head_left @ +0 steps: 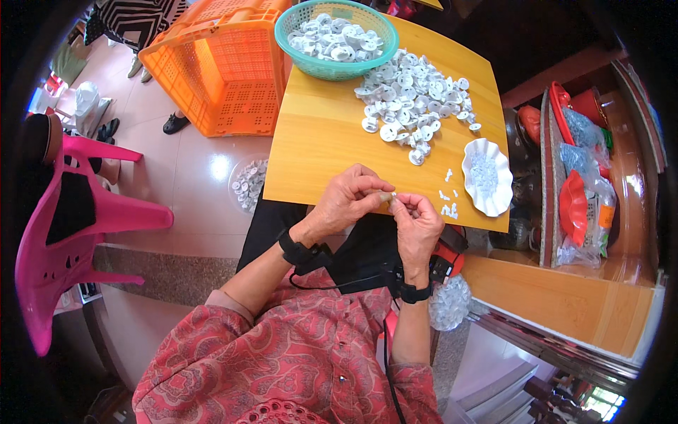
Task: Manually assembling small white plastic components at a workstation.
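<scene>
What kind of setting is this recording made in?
Probably a home or small workshop doing piecework by hand: a wooden table bears a heap of small white plastic discs, more fill a green basket, and an orange crate stands on the tiled floor.

One view only: head cam, worn on the person, looking steeply down and a bit fwd. Fisheye, so edges bend and corners go black. Close to the left hand (344,205) and right hand (418,225), mid-frame, forearms entering from the near edge. Wooden table (318,134) runs to the far side; pink chair (70,226) at left, shelf (607,184) at right.
</scene>
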### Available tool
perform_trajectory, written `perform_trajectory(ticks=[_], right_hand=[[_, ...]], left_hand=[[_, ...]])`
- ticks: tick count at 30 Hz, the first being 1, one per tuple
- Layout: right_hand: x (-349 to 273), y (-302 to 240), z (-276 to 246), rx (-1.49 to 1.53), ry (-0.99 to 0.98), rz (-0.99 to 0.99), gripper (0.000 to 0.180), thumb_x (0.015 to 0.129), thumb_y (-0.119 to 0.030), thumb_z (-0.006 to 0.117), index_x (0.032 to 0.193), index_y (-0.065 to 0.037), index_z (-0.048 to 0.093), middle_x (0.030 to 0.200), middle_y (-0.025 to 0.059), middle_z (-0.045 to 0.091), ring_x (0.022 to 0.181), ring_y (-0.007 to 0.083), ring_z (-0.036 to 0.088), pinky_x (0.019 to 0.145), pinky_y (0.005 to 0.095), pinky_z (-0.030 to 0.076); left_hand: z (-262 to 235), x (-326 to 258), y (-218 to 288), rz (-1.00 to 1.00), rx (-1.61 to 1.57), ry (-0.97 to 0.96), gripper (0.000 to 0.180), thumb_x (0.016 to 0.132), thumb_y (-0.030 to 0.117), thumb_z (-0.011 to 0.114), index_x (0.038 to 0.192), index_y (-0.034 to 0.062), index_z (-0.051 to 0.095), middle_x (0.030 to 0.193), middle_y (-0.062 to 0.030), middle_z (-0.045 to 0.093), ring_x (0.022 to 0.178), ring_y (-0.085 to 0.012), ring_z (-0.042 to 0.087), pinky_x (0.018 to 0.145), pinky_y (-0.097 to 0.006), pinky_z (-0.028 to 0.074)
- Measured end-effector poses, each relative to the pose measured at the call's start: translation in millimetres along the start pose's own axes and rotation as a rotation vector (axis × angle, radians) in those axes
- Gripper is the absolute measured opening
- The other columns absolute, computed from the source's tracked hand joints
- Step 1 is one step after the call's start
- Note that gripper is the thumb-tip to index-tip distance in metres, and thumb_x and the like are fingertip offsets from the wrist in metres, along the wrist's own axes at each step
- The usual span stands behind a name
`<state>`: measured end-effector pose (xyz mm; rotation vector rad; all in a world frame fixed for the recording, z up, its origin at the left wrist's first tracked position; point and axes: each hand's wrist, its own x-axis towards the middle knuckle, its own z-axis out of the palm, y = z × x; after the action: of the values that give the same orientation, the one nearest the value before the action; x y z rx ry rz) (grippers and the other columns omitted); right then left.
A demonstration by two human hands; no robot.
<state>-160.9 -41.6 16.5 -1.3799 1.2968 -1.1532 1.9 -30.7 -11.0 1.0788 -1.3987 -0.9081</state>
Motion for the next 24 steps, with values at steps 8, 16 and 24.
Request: perform_trajectory(ticks=[8, 16, 24], right_hand=[[-2.9, -11.4, -0.2, -0.237, -0.003, -0.083, 0.008, 0.084, 0.000, 0.072, 0.091, 0.004, 0.068, 0.078, 0.0059, 0.070, 0.068, 0.0085, 0.063, 0.064, 0.0246, 0.053], [-7.5, -8.2, -0.6, -0.082, -0.021, -0.117, 0.012, 0.086, -0.002, 0.070, 0.097, 0.003, 0.067, 0.089, 0.0086, 0.067, 0.074, 0.0120, 0.064, 0.066, 0.0254, 0.052], [-8.0, -0.8, 3.3, -0.182, -0.023, -0.136, 0.011, 0.090, -0.007, 0.067, 0.093, 0.002, 0.063, 0.084, 0.0077, 0.063, 0.073, 0.0147, 0.061, 0.066, 0.0295, 0.050]], left_hand=[[1.6, -1.6, 11.5, -0.109, 0.022, -0.008, 0.012, 0.086, 0.014, 0.074, 0.095, 0.0062, 0.074, 0.088, -0.0028, 0.058, 0.077, -0.0116, 0.057, 0.068, -0.025, 0.046], [-3.2, -1.4, 10.8, -0.418, -0.495, -0.007, 0.015, 0.091, 0.017, 0.071, 0.095, 0.0029, 0.069, 0.082, 0.0000, 0.065, 0.068, -0.0059, 0.060, 0.062, -0.021, 0.051], [-4.6, -0.5, 16.2, -0.463, -0.517, -0.051, 0.017, 0.093, 0.017, 0.068, 0.100, 0.0016, 0.067, 0.084, -0.0017, 0.068, 0.069, -0.0070, 0.062, 0.064, -0.021, 0.052]])
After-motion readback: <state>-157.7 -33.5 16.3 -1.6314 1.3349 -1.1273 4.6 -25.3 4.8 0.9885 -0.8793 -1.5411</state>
